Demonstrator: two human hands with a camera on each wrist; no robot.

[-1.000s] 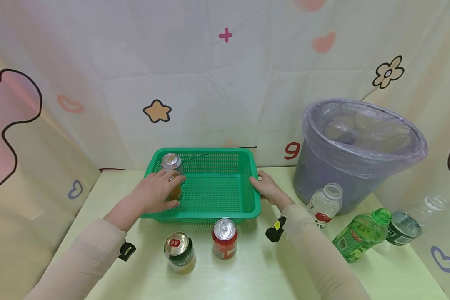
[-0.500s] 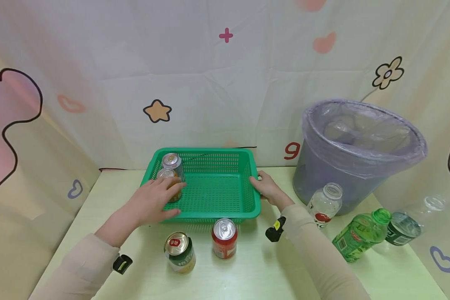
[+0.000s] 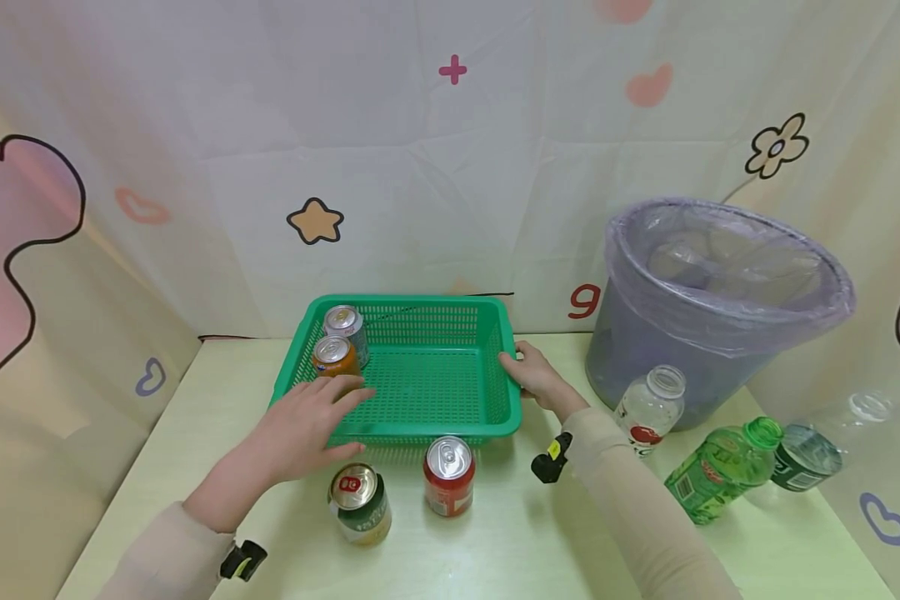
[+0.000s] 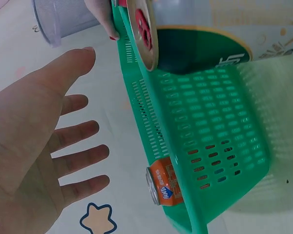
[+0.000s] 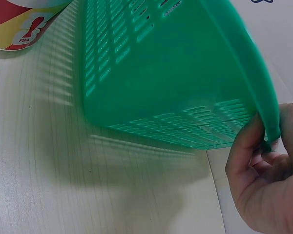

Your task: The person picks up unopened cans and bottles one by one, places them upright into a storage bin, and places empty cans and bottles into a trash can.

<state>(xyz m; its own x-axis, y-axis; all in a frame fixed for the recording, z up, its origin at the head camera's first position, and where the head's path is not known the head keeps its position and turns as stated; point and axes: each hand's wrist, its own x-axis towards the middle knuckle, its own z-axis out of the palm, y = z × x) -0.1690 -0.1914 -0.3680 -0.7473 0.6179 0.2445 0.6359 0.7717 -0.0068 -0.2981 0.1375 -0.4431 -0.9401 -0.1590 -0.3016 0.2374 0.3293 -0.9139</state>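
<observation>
My left hand (image 3: 307, 425) hovers over the front left of a green plastic basket (image 3: 390, 429), fingers spread and holding nothing. Just beyond its fingers, an orange Fanta can (image 3: 336, 357) stands inside the basket, with a silver-topped can (image 3: 347, 327) behind it. In the right wrist view, my right hand (image 5: 268, 180) pinches the basket's rim at its right side. Two cans stand on the table in front of the basket: a dark green and pale can (image 3: 362, 505) close to my left thumb, and a red can (image 3: 449, 477).
To the right stands a bin (image 3: 622, 333) lined with a thin purple bag. Beside my right forearm are a clear bottle (image 3: 648, 408), a green bottle (image 3: 723, 468) and another clear bottle (image 3: 817, 446). A printed curtain (image 3: 435, 167) hangs behind the table.
My left hand has drawn back from the orange can toward the near edge of the basket, leaving the can standing inside. The right hand stays on the rim.
</observation>
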